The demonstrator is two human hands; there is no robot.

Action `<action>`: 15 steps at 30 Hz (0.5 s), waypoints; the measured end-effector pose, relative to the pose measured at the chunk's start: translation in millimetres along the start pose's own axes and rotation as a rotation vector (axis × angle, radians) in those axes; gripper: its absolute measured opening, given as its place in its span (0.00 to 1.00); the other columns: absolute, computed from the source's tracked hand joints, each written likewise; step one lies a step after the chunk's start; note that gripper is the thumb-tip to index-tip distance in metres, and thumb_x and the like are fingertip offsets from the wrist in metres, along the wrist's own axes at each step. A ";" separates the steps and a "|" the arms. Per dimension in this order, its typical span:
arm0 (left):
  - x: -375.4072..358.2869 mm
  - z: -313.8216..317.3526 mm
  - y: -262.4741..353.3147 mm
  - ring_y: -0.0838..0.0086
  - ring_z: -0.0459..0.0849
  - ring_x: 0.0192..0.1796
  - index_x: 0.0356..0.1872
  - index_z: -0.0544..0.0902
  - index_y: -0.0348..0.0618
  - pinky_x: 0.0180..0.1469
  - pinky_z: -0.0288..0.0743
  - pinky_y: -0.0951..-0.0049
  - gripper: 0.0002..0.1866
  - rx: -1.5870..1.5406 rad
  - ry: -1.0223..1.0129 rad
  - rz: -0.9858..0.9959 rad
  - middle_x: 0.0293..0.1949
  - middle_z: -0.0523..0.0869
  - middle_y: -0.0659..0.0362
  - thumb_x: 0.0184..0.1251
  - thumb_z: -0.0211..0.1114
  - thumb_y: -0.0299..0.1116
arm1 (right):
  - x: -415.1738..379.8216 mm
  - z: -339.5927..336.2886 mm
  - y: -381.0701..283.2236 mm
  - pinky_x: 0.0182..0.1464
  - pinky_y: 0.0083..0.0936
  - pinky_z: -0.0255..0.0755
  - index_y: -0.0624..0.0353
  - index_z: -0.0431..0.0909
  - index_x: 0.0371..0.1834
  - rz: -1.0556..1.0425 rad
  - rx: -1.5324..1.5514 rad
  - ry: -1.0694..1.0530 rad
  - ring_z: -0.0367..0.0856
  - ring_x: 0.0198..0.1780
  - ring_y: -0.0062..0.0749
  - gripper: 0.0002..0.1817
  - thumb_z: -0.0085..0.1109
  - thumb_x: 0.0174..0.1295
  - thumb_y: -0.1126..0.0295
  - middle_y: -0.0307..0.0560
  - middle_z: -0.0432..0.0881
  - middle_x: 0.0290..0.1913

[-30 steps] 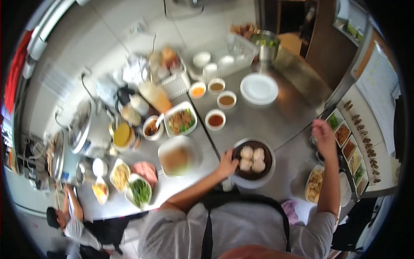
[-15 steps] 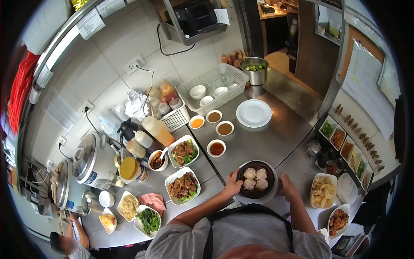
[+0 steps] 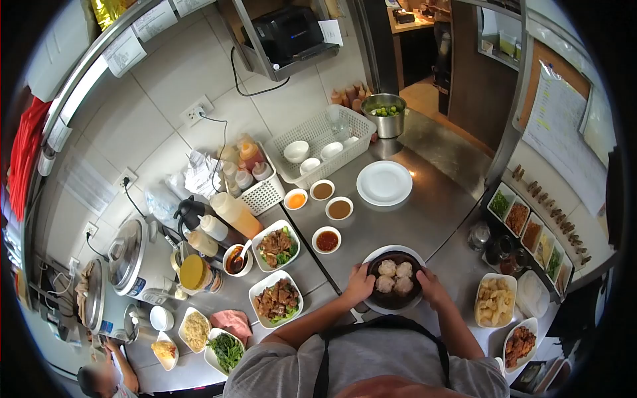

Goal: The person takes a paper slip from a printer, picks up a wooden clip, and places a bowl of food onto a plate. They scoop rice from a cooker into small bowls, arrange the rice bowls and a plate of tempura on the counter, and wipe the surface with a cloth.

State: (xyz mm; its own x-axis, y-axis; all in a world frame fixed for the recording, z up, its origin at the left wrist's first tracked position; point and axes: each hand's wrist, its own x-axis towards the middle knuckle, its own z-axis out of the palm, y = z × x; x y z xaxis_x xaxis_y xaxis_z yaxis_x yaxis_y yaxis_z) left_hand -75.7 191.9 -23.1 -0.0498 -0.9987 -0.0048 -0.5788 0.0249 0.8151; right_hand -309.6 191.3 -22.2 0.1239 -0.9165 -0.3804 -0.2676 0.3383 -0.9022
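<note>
Right hand [image 3: 432, 289] has reached 1 dark bowl [image 3: 396, 302], 4 dumplings [image 3: 403, 286] inside.

The metal counter [image 3: 381, 225] looks glossy, the cloth shirt [image 3: 385, 351] matt.

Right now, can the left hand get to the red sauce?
Probably yes: the red sauce looks close, with only bare counter between, but the left hand must first let go of the dark bowl.
</note>
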 end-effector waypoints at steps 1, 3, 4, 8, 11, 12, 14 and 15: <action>2.0 -1.2 3.5 0.49 0.63 0.51 0.51 0.65 0.36 0.57 0.55 0.60 0.23 0.017 0.002 -0.006 0.49 0.66 0.40 0.50 0.46 0.31 | -1.1 0.3 -3.4 0.36 0.29 0.67 0.58 0.60 0.57 0.003 -0.038 0.027 0.70 0.41 0.33 0.32 0.42 0.55 0.48 0.50 0.70 0.46; 6.8 -2.9 4.5 0.47 0.63 0.52 0.51 0.64 0.35 0.58 0.54 0.59 0.23 0.034 -0.023 0.003 0.50 0.65 0.38 0.51 0.46 0.31 | -5.5 0.8 -11.5 0.38 0.28 0.67 0.62 0.63 0.54 0.009 -0.113 0.081 0.71 0.40 0.34 0.29 0.44 0.55 0.52 0.52 0.71 0.45; 8.5 -3.5 4.8 0.46 0.63 0.53 0.51 0.64 0.35 0.58 0.54 0.59 0.23 0.042 -0.035 0.006 0.51 0.64 0.38 0.51 0.45 0.31 | -2.3 0.6 -7.6 0.39 0.28 0.67 0.63 0.64 0.53 -0.052 -0.146 0.106 0.72 0.39 0.37 0.28 0.44 0.55 0.53 0.54 0.71 0.45; 7.6 -2.7 12.3 0.44 0.59 0.56 0.51 0.64 0.32 0.60 0.51 0.59 0.24 0.100 0.023 0.010 0.54 0.60 0.34 0.51 0.45 0.31 | 0.0 -0.5 -16.8 0.46 0.31 0.64 0.66 0.68 0.48 -0.189 -0.258 0.157 0.72 0.42 0.47 0.23 0.43 0.56 0.58 0.61 0.72 0.44; 10.8 -7.1 21.9 0.43 0.57 0.57 0.51 0.63 0.30 0.61 0.49 0.59 0.24 0.075 0.033 0.027 0.55 0.58 0.32 0.50 0.46 0.31 | -0.1 -0.3 -24.2 0.51 0.33 0.60 0.66 0.69 0.46 -0.292 -0.373 0.216 0.68 0.47 0.52 0.23 0.42 0.56 0.58 0.64 0.70 0.44; 13.5 -5.8 21.1 0.43 0.57 0.57 0.51 0.63 0.30 0.61 0.49 0.59 0.24 0.063 0.050 0.039 0.54 0.58 0.32 0.50 0.46 0.31 | 0.7 -0.8 -24.5 0.53 0.33 0.59 0.66 0.69 0.45 -0.342 -0.421 0.243 0.67 0.49 0.53 0.23 0.42 0.56 0.58 0.65 0.70 0.45; 18.2 -2.3 15.0 0.43 0.57 0.57 0.51 0.64 0.30 0.61 0.49 0.59 0.24 0.047 0.066 0.049 0.54 0.59 0.32 0.49 0.46 0.30 | -0.5 0.7 -32.9 0.54 0.33 0.57 0.67 0.69 0.45 -0.304 -0.401 0.253 0.65 0.51 0.52 0.23 0.42 0.56 0.57 0.65 0.69 0.46; 21.4 -0.2 9.0 0.43 0.57 0.57 0.50 0.64 0.30 0.61 0.49 0.59 0.24 0.042 0.064 0.048 0.54 0.59 0.32 0.49 0.46 0.30 | -1.5 2.0 -37.4 0.55 0.33 0.56 0.67 0.69 0.45 -0.286 -0.392 0.258 0.64 0.52 0.52 0.23 0.42 0.56 0.57 0.65 0.68 0.47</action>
State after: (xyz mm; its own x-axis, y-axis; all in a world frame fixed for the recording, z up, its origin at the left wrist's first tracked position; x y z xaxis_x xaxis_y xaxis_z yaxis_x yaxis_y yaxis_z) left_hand -81.9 170.7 -15.7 -0.0269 -0.9970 0.0720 -0.6109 0.0734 0.7883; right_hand -297.9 180.4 11.7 0.0188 -0.9995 -0.0240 -0.5993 0.0079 -0.8005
